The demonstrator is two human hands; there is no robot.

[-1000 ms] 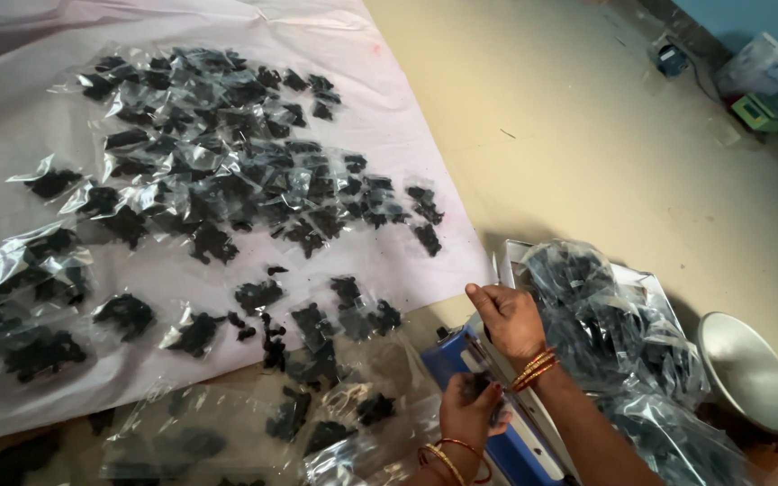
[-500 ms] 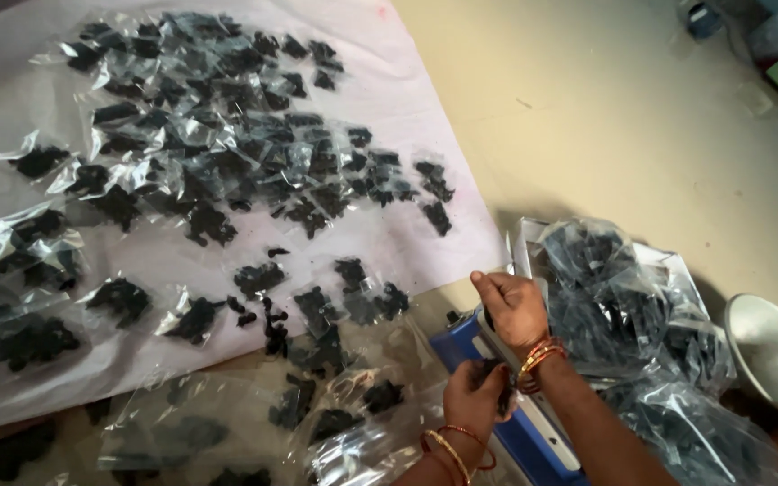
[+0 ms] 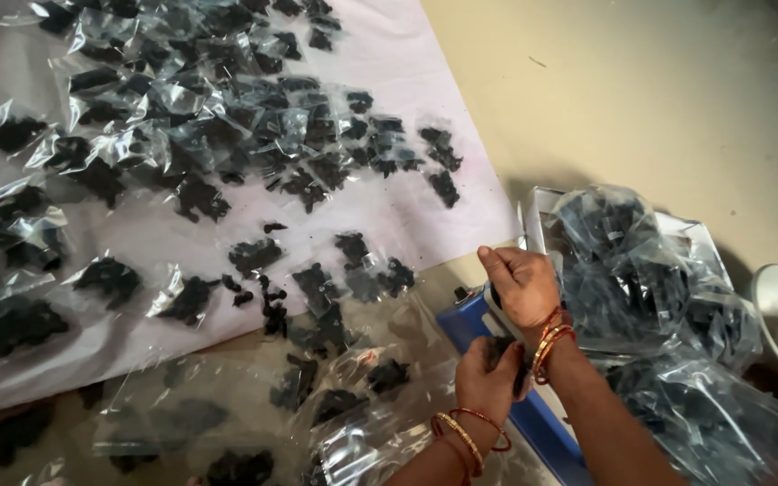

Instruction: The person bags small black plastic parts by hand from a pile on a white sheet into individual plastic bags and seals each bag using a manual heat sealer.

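Right hand (image 3: 522,286): I'm watching it press down, closed, on the arm of the blue sealer (image 3: 533,416); what its fingertips pinch, I cannot tell.
Left hand (image 3: 490,376): fingers curled on a small clear bag (image 3: 501,349) of black pieces, right at the sealer's jaw.
Doing it well: I'd keep the bag mouth flat and straight in the jaw, the black pieces shaken low, clear of the seam, and the press even.
Around: finished bags (image 3: 227,135) spread on the pink sheet (image 3: 425,63); a big sack (image 3: 641,270) just right.
Since before: the view has tipped down and left; the left hand has come up nearer the right.
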